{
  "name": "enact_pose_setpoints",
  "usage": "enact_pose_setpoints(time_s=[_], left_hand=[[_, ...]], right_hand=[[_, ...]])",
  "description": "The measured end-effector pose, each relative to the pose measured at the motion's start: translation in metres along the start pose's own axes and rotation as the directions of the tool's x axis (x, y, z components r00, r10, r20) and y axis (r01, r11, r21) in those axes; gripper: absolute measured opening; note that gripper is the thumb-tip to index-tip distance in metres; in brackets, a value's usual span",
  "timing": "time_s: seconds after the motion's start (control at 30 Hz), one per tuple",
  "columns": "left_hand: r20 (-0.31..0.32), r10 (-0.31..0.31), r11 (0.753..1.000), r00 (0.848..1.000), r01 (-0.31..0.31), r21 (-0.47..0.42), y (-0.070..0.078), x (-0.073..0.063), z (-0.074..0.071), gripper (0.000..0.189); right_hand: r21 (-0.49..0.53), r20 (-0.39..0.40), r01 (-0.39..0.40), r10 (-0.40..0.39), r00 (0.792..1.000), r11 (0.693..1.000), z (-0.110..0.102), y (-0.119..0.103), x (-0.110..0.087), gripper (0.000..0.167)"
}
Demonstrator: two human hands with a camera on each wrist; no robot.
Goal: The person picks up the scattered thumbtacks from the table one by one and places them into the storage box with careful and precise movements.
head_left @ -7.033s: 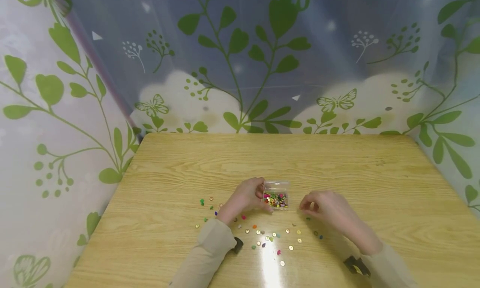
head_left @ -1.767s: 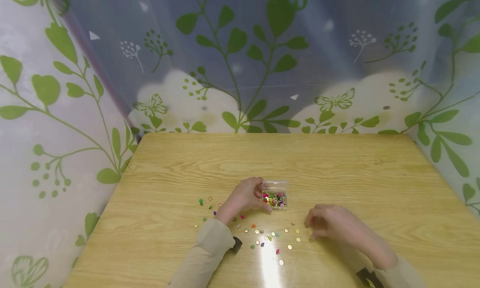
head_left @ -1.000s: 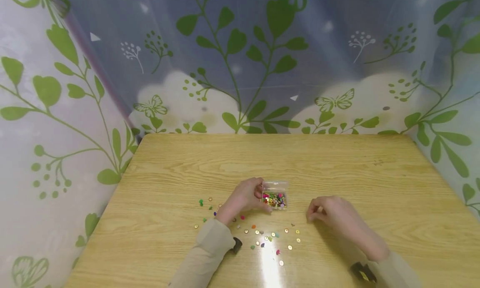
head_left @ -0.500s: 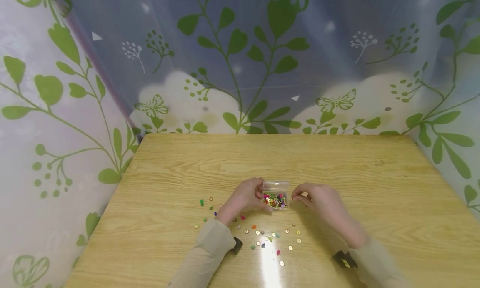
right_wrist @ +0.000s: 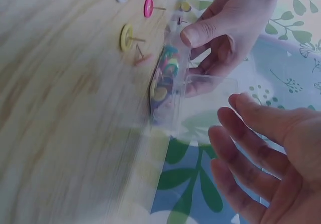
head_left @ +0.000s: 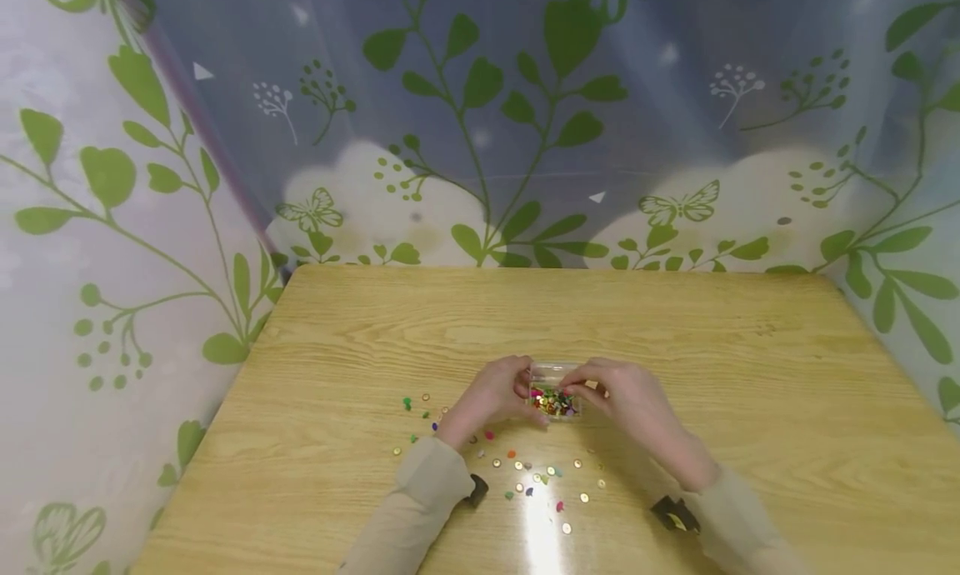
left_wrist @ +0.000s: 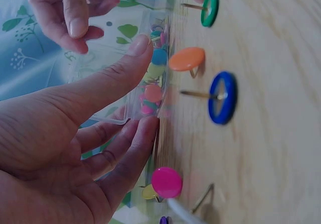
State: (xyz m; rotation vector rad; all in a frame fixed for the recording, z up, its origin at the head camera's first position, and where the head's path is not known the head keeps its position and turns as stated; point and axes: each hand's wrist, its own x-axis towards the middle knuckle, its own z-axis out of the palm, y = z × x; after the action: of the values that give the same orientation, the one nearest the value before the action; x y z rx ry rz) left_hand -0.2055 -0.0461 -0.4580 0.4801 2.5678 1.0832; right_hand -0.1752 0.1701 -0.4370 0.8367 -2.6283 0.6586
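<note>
My left hand (head_left: 491,392) grips a small clear plastic box (left_wrist: 108,116) from its left side, thumb at the front edge. The box's hinged lid (right_wrist: 208,101) is raised, and many colourful thumbtacks (head_left: 553,402) fill the base. Over the box's right side hovers my right hand (head_left: 633,404), its fingertips above the tacks. Seen in the right wrist view, its thumb and fingers are bent and slightly apart, with no tack visible between them. Close to the left hand, an orange thumbtack (left_wrist: 187,59) and a blue thumbtack (left_wrist: 223,97) lie on the table.
Loose thumbtacks are scattered over the wooden table (head_left: 360,325), in front of the box and left of it, some with points sticking up or sideways. One gold tack (head_left: 566,528) lies nearest the front. A leaf-patterned curtain (head_left: 480,142) hangs behind the table.
My right hand has moved left from the bare table to above the box. Several tacks that lay by the right hand seven seconds ago are gone from there. The left hand keeps its hold.
</note>
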Motion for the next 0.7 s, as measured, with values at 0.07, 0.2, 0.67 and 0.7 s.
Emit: enact_pose_setpoints(time_s=[0.07, 0.2, 0.67, 0.7], left_hand=[[-0.001, -0.005, 1.000, 1.000, 0.005, -0.005, 0.000, 0.000, 0.000, 0.065], [-0.002, -0.016, 1.000, 1.000, 0.016, -0.004, 0.000, 0.000, 0.001, 0.067], [-0.002, -0.047, 0.999, 0.999, 0.047, -0.012, 0.002, 0.001, 0.002, 0.069], [-0.001, -0.047, 0.999, 0.999, 0.047, -0.012, 0.002, 0.001, 0.002, 0.070]], right_hand=[[0.001, 0.032, -0.024, 0.024, 0.999, 1.000, -0.004, 0.001, -0.004, 0.013], [0.006, 0.107, -0.019, 0.019, 0.994, 1.000, -0.013, 0.006, -0.015, 0.011], [0.127, 0.383, 0.006, -0.055, 0.922, 0.992, -0.010, 0.011, -0.036, 0.009], [0.126, 0.382, 0.008, -0.056, 0.922, 0.992, -0.010, 0.011, -0.037, 0.010]])
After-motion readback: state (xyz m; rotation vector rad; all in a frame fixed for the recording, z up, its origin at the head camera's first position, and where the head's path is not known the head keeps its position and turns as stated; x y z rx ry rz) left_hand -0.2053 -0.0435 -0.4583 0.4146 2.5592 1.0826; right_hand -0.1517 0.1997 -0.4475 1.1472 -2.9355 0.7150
